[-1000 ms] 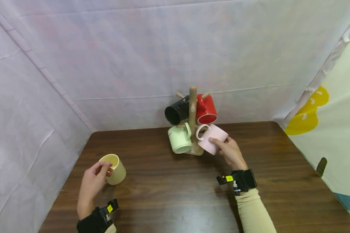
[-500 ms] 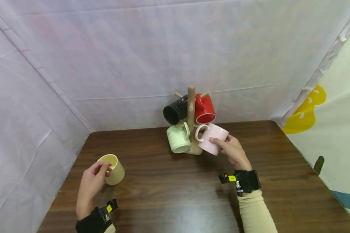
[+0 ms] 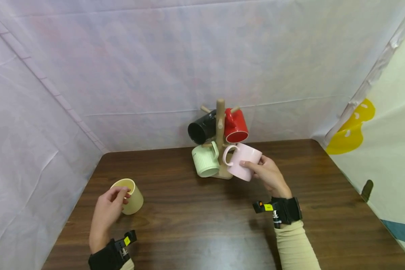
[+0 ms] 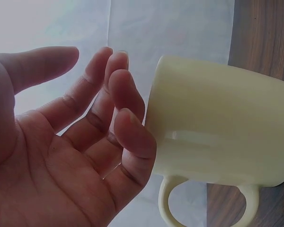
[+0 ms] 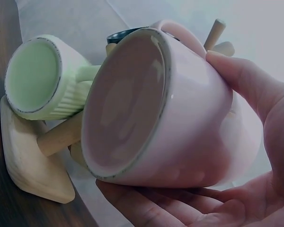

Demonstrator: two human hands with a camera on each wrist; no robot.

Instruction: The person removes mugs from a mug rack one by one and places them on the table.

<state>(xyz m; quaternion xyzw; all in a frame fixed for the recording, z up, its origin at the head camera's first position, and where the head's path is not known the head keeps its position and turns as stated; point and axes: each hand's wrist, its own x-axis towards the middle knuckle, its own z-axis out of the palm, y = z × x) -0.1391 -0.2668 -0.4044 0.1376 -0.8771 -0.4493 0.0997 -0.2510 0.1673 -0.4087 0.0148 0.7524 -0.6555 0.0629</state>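
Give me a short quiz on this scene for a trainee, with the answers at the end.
1. True or false: the yellow mug near the left hand stands upright on the table.
2. Fill in: in the head view, the ____ mug hangs from the wooden rack below the black mug.
3. What does the right hand grip? a) the red mug; b) the pink mug; c) the black mug.

Key: 1 true; 2 green, the green mug; 3 b.
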